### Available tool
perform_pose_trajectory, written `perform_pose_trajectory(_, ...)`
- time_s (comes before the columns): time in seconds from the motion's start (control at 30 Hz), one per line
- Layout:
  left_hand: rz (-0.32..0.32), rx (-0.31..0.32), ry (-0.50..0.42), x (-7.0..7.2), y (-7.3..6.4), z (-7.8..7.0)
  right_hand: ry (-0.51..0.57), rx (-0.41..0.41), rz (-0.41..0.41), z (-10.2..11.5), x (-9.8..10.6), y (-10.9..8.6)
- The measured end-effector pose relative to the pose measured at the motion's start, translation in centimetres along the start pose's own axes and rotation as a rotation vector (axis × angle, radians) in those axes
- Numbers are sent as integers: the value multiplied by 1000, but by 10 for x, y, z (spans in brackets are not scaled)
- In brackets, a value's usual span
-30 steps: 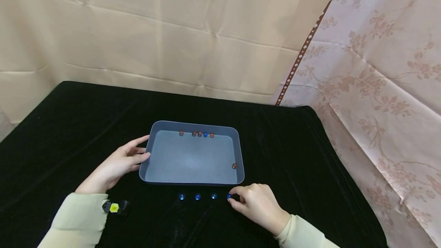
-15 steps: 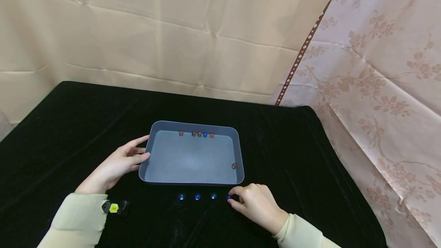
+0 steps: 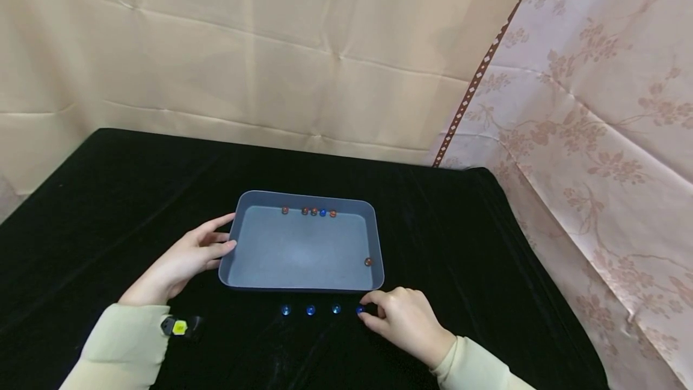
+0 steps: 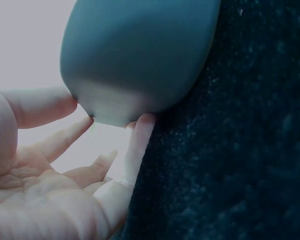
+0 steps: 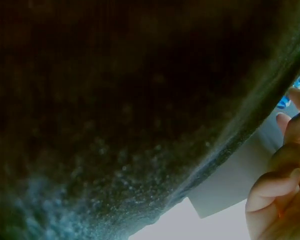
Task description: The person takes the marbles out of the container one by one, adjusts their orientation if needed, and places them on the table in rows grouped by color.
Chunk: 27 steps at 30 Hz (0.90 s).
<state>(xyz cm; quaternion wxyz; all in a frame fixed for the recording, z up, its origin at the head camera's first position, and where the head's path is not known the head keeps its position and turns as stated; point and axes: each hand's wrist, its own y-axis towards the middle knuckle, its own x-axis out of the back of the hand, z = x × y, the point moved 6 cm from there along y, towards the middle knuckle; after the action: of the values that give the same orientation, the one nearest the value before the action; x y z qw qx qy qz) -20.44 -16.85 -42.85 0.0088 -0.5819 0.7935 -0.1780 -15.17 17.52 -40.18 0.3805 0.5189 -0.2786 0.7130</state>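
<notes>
A grey-blue rectangular tray (image 3: 303,251) lies on the black cloth. My left hand (image 3: 186,257) is at its left end, thumb and fingertips touching the outer wall; the left wrist view shows those fingertips against the tray wall (image 4: 135,55). Below the tray's near edge, my right hand (image 3: 408,324) pinches a blue marble (image 3: 360,310) between thumb and index finger, low over the cloth. To its left, three blue marbles stand in a spaced row: a near one (image 3: 336,309), a middle one (image 3: 311,310) and a far-left one (image 3: 286,310). The right wrist view catches the right hand (image 5: 285,190) only partly.
Inside the tray, several brown marbles and one blue marble (image 3: 322,212) lie along the far wall. Another brown marble (image 3: 369,262) sits near the right wall. Black cloth (image 3: 460,257) covers the table; a cream curtain (image 3: 243,47) and a floral curtain (image 3: 606,107) hang behind.
</notes>
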Motion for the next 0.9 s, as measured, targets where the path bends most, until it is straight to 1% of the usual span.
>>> perform_pose_trajectory(0.27, -4, -10, 4, -2, 0, -1, -6, 23, -47, 3, 9, 4)
perform_pose_trajectory(0.47, -3, -7, 4, -2, 0, -2, 30, 14, -82, 3, 20, 7)
perform_pose_trajectory(0.57, -2, -6, 5, -2, -1, -3, 36, 15, -122, 1, 25, 9)
perform_pose_trajectory(0.7, -7, -7, 7, -2, -1, -3, 30, 16, -201, -1, 33, 11)
perform_pose_trajectory(0.8, -9, -9, 7, -2, -1, -3, 25, -8, -243, -5, 36, 12)
perform_pose_trajectory(0.9, -8, -10, 6, -1, -1, -2, 43, -66, -245, -12, 38, 15)
